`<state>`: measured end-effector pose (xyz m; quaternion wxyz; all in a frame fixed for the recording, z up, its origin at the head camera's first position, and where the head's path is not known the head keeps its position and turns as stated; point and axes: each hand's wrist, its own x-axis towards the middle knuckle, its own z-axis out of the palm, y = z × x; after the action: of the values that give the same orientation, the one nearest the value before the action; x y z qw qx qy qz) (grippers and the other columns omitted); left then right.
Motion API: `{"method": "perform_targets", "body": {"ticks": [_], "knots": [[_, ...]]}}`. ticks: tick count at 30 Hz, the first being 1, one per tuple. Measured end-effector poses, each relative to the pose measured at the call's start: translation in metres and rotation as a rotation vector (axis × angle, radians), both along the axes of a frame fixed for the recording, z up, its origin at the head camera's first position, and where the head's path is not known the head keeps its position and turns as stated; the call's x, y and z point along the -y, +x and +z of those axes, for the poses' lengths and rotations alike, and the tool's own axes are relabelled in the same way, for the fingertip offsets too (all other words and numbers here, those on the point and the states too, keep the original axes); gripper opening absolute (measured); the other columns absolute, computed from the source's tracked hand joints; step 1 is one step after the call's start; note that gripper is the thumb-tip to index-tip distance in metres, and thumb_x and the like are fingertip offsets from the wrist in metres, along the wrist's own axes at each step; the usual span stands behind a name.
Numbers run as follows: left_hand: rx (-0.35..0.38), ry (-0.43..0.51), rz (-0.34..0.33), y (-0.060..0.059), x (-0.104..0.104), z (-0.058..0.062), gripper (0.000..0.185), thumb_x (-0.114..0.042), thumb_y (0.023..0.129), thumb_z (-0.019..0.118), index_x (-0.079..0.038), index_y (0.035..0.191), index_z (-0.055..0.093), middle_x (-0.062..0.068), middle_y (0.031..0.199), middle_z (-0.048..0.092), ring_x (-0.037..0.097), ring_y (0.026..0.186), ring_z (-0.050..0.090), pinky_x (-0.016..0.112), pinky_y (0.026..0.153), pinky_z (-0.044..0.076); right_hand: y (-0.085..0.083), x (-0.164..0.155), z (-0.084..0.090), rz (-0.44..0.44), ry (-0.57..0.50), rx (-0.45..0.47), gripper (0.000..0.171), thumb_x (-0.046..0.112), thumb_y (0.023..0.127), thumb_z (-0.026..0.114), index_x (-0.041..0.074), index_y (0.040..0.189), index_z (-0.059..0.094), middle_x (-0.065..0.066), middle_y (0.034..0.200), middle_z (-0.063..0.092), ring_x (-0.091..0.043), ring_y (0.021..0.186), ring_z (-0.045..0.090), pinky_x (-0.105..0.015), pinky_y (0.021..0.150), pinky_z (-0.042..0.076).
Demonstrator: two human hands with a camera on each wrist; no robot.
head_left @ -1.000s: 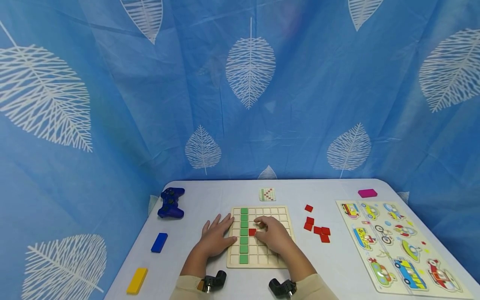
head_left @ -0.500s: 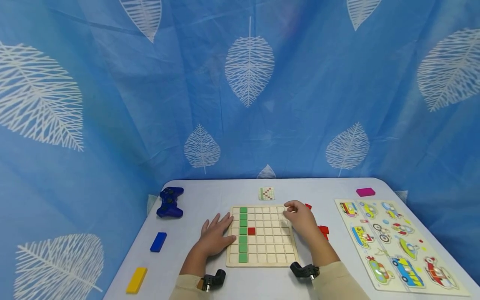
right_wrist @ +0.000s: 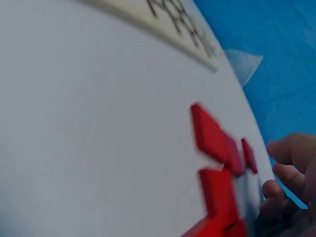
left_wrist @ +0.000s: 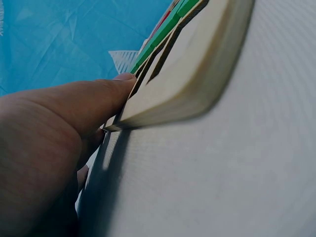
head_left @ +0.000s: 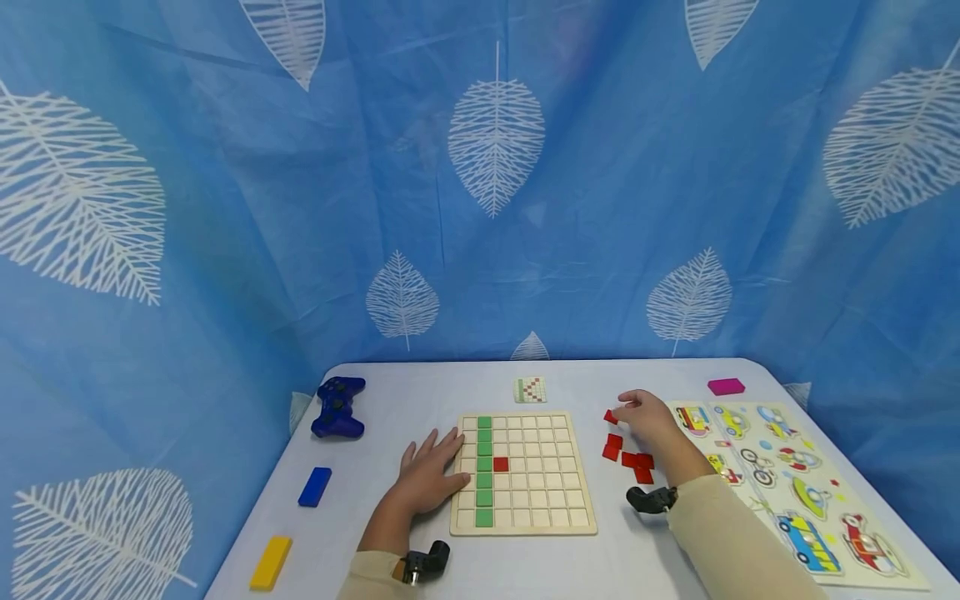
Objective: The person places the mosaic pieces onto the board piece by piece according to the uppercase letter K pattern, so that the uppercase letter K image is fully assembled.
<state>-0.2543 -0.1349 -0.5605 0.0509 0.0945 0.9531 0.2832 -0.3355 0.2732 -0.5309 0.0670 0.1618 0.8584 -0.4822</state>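
A wooden grid board lies at the table's middle, with a column of green tiles and one red tile beside it. My left hand rests flat on the table, its fingers against the board's left edge. My right hand hovers over several loose red tiles to the right of the board. Its fingertips are next to the farthest red tile. In the right wrist view the fingers hang loosely curled beside the red tiles and hold nothing.
A blue game controller, a blue block and a yellow block lie at the left. A pattern card sits behind the board. At the right are a vehicle puzzle and a pink block. A blue leaf-print curtain rings the table.
My right hand has left the red tile on the board and moved right, off the board, to the loose red tiles. My left hand has stayed put.
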Motion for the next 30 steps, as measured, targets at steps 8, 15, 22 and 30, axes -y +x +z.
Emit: {"method": "perform_targets", "body": {"ticks": [8, 15, 22, 30], "knots": [[-0.008, -0.003, -0.002, 0.0, 0.0, 0.001, 0.075, -0.042, 0.095, 0.075, -0.024, 0.161, 0.044, -0.004, 0.171, 0.033, 0.034, 0.163, 0.014, 0.065, 0.127, 0.0, 0.001, -0.007, -0.014, 0.053, 0.083, -0.015, 0.051, 0.02, 0.094, 0.075, 0.007, 0.141, 0.056, -0.022, 0.135, 0.055, -0.037, 0.117, 0.051, -0.044, 0.091, 0.055], [0.005, 0.005, 0.0, 0.002, -0.001, 0.002, 0.076, -0.041, 0.095, 0.075, -0.024, 0.161, 0.043, -0.003, 0.171, 0.033, 0.034, 0.163, 0.014, 0.065, 0.127, 0.0, 0.001, -0.004, -0.014, 0.078, 0.152, -0.011, 0.05, 0.024, 0.093, 0.075, 0.007, 0.138, 0.06, -0.023, 0.135, 0.058, -0.037, 0.114, 0.053, -0.043, 0.086, 0.055], [-0.003, -0.008, 0.0, 0.0, 0.0, 0.003, 0.076, -0.042, 0.095, 0.074, -0.024, 0.162, 0.043, -0.004, 0.171, 0.033, 0.033, 0.163, 0.014, 0.065, 0.127, 0.0, -0.002, -0.001, -0.013, 0.102, 0.202, -0.035, 0.047, 0.024, 0.094, 0.074, 0.005, 0.135, 0.062, -0.023, 0.133, 0.06, -0.035, 0.11, 0.055, -0.041, 0.082, 0.054], [0.007, -0.01, -0.002, -0.001, 0.0, 0.003, 0.076, -0.042, 0.095, 0.074, -0.024, 0.161, 0.043, -0.004, 0.171, 0.033, 0.033, 0.163, 0.014, 0.065, 0.128, 0.0, -0.002, 0.001, -0.013, 0.097, 0.218, -0.018, 0.046, 0.023, 0.091, 0.076, 0.005, 0.131, 0.064, -0.021, 0.124, 0.062, -0.033, 0.102, 0.057, -0.034, 0.071, 0.054]]}}
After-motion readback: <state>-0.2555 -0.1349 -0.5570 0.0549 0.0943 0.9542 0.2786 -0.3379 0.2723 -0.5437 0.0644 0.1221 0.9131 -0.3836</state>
